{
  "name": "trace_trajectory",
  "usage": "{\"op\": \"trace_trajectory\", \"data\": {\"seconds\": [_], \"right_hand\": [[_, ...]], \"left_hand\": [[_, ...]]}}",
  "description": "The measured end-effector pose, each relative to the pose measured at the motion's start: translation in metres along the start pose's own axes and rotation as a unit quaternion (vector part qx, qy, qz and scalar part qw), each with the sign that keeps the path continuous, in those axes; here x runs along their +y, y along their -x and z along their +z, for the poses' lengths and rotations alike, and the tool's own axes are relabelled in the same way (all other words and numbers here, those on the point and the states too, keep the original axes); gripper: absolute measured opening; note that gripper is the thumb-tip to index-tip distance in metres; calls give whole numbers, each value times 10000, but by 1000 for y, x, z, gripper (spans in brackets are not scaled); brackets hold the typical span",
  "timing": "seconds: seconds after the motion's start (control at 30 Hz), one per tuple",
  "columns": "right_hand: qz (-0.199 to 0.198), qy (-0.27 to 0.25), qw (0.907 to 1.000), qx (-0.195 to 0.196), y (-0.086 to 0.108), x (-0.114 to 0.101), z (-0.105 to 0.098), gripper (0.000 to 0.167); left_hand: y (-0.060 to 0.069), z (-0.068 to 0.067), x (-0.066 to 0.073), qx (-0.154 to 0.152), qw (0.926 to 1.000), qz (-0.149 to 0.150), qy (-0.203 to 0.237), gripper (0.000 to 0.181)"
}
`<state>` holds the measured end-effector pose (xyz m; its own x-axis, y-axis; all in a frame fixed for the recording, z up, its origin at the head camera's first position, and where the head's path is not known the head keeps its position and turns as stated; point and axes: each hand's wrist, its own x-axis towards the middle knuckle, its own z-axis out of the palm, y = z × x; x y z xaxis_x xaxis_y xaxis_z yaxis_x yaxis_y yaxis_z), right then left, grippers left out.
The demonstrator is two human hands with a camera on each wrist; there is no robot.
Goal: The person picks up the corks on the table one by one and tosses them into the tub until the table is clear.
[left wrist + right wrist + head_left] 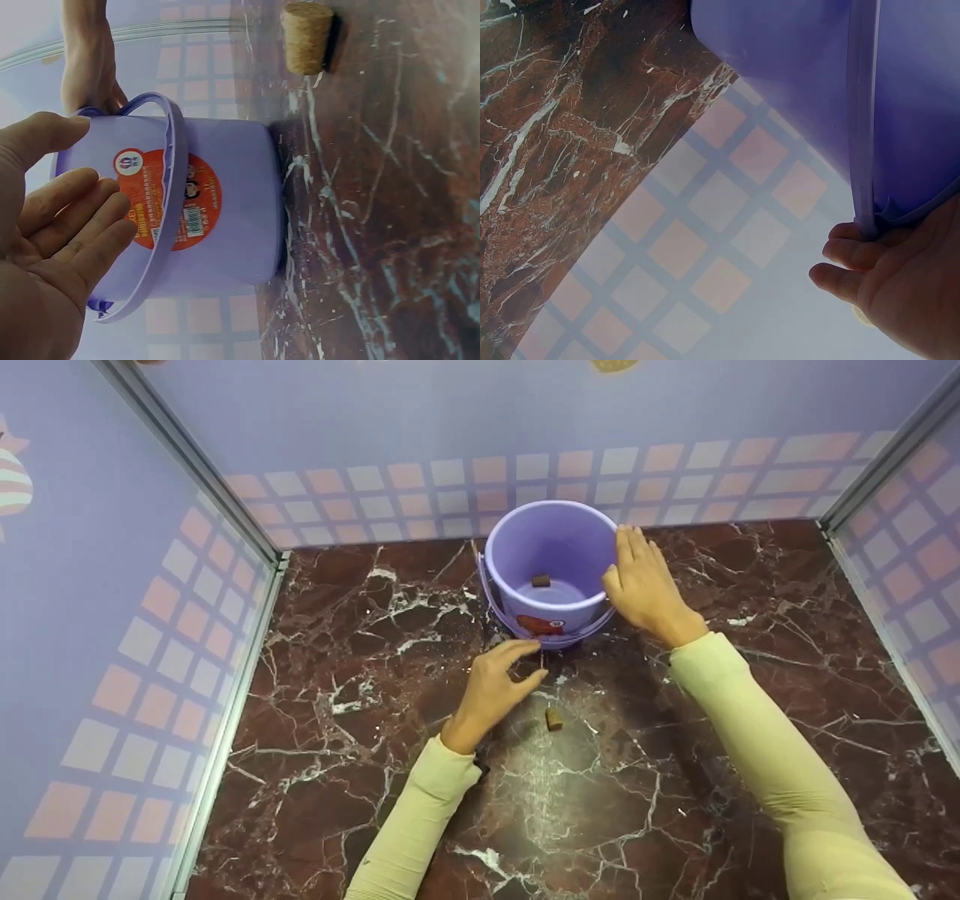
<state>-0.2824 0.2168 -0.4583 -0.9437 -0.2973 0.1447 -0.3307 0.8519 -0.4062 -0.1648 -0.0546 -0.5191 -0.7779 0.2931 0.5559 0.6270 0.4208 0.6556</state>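
Note:
A purple bucket stands upright against the back wall, its handle hanging down across the front. One brown cork lies inside on the bottom. At the bucket's right side my right hand grips the rim; in the right wrist view its fingers lie by the handle joint. My left hand hovers before the bucket, thumb and fingers apart, holding nothing. Near its thumb, another cork sits on the marble surface. The left wrist view shows this cork and the bucket's red label.
Dark red marble with white veins forms the surface. Purple panels with pink and white squares enclose it at the back, left and right. Metal strips run along the panel edges.

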Motion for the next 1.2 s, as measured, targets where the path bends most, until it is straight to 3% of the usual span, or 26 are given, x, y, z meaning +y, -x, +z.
{"op": "trace_trajectory", "data": {"seconds": [0.7,1.2], "right_hand": [[-12,-8,10000,41,-1,1,1,70],[14,-35,10000,31,0,-2,-1,70]], "left_hand": [[23,18,-7,-709,9972,-254,-37,40],[36,29,-7,-1576,9844,-747,-230,47]]}}
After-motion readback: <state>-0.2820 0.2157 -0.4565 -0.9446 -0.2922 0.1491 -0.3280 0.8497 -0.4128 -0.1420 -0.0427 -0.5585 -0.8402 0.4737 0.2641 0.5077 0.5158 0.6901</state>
